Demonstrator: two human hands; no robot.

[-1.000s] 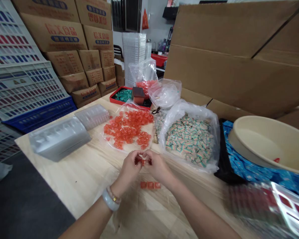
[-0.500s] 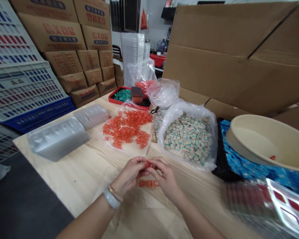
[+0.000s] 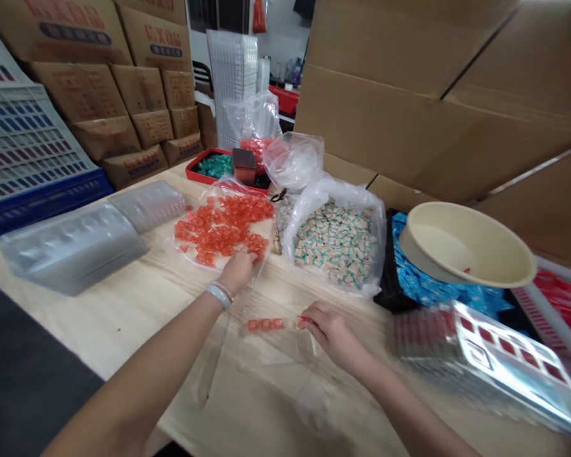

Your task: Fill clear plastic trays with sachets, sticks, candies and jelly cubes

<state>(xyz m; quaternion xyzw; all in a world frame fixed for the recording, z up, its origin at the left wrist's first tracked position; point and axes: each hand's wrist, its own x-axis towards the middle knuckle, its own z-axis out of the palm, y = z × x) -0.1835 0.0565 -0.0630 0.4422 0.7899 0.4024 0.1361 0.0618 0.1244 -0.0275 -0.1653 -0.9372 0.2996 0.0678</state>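
Note:
My left hand [image 3: 239,270] reaches to the near edge of a pile of red wrapped candies [image 3: 214,225] on a clear plastic bag. Its fingers look drawn together among the candies, and whatever is between them is hidden. With thumb and fingers, my right hand [image 3: 330,330] pinches one red candy [image 3: 302,322] low over the table, at the right end of a clear plastic tray [image 3: 278,352]. Three more red candies [image 3: 265,325] sit in a row there, a gap to the left of the pinched one.
Striped pieces fill an open plastic bag [image 3: 292,231]. Stacked clear trays [image 3: 71,247] lie left; filled trays [image 3: 485,355] stand right, beside a cream basin [image 3: 466,238]. Behind are a red-rimmed tray [image 3: 195,171], cardboard boxes [image 3: 76,95] and a tall cardboard sheet [image 3: 400,89].
My hands were together over the row, fingering a red piece. Now they are apart: the left has gone forward to the pile, the right holds a candy at the row. The view has shifted.

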